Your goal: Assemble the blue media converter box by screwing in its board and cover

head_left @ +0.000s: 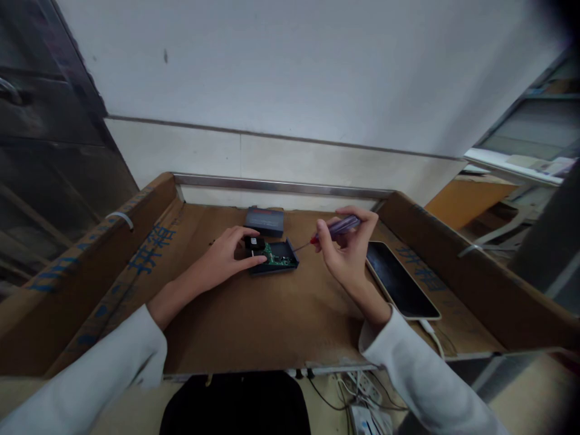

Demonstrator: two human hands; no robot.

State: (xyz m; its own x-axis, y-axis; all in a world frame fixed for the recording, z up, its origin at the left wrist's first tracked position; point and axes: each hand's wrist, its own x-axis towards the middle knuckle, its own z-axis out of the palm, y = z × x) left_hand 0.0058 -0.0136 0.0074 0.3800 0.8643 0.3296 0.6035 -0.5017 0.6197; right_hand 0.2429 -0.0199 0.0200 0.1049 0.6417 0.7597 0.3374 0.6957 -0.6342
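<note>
My left hand (231,251) grips the left end of a small dark open casing (289,246), thumb and fingers on either side. Inside the casing lies a green circuit board (277,258), with a black block-shaped part (254,243) bearing a white label near my fingers. My right hand (347,248) is closed around the purple handle of a screwdriver (338,228). Its thin shaft points left, and the tip is at the casing's right end wall; whether it touches cannot be made out. Behind the casing sits a dark grey cover-like box (264,222) with red lettering.
Cardboard (254,326) with raised sides lines the work surface. A tablet-like device (402,281) with a white cable (432,337) lies right of my right hand. A metal rail (281,184) and wall close off the back. Power strips (365,386) and cables are below the front edge.
</note>
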